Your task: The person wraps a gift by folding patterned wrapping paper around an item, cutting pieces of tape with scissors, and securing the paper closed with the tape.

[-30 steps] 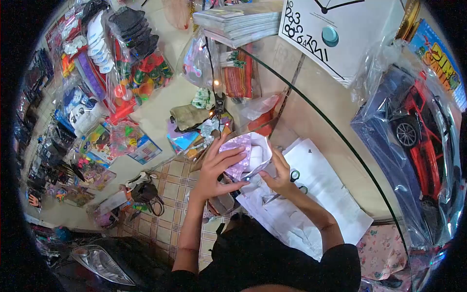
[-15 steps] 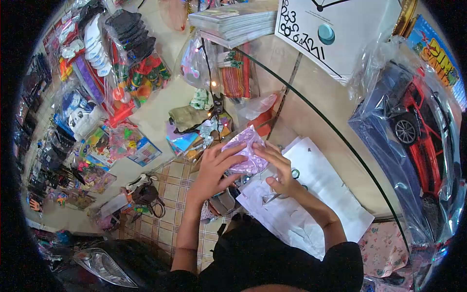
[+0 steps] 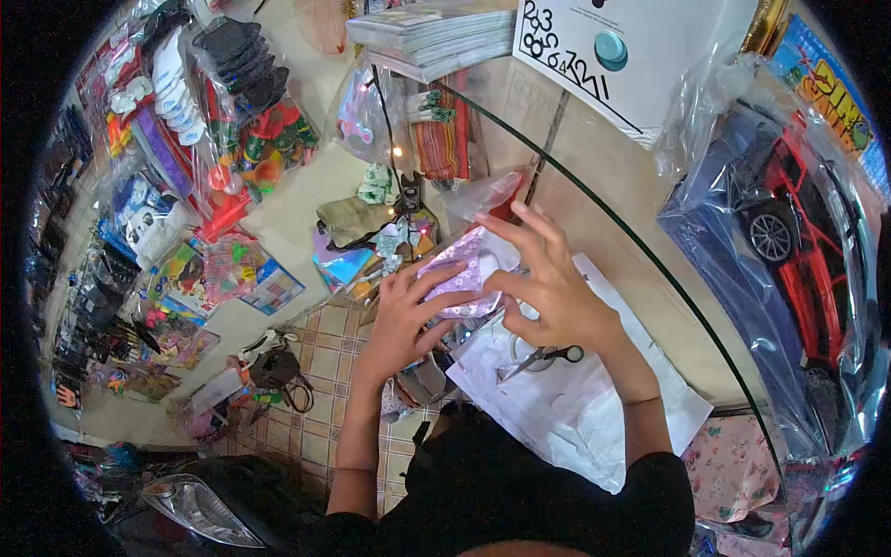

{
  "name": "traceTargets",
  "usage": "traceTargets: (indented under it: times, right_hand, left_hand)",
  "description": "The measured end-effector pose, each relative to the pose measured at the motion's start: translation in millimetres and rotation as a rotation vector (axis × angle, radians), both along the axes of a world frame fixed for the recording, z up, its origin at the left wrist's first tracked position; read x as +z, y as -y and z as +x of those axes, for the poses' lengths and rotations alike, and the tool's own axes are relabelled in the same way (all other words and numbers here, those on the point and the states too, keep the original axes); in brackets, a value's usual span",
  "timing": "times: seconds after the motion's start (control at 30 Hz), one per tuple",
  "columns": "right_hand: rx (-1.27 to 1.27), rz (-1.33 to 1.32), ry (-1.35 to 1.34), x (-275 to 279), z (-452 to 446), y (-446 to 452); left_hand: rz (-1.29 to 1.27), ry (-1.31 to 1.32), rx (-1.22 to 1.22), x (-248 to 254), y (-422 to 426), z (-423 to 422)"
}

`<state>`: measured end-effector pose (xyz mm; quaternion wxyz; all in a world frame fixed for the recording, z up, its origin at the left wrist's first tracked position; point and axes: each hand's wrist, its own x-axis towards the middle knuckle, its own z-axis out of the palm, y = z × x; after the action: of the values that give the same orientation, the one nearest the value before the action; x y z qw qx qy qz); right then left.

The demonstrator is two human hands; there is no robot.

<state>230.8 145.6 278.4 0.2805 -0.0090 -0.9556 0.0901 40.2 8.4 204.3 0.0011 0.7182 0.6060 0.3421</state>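
Glass tabletop beneath loose white paper sheets

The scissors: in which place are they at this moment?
In the head view, the scissors lie right of centre on the white paper sheets, just below the right hand, toward the person's body.

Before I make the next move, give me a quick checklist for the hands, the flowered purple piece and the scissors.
1. Left hand on the flowered purple piece: ok, fingers spread across it.
2. Right hand clear of the piece: cannot tell, a fingertip is right at its edge.
3. Scissors out of both hands: ok, lying below the right hand.
4. White sheets smooth and neatly stacked: not ok, creased and uneven.
5. Grip firm enough: cannot tell from this view.
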Motion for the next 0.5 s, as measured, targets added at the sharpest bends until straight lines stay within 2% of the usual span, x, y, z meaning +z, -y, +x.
traceTargets:
  times: [0.1,0.2,0.3,0.4,0.5]
  right_hand:
    - [0.012,0.107,-0.011,10,1,-2]
    - [-0.005,0.182,-0.145,2,1,0]
    - [-0.004,0.087,-0.17,-6,6,-2]
    - [0.116,-0.172,-0.252,-25,7,-7]
    - [0.225,-0.766,-0.557,-74,-1,-12]
  left_hand:
    - [0.002,0.024,0.028,2,2,0]
    - [-0.022,0.035,0.042,5,3,0]
    - [-0.014,0.025,0.048,1,4,2]
    - [0.001,-0.007,0.023,1,3,2]
    - [-0.002,0.0,0.042,1,3,3]
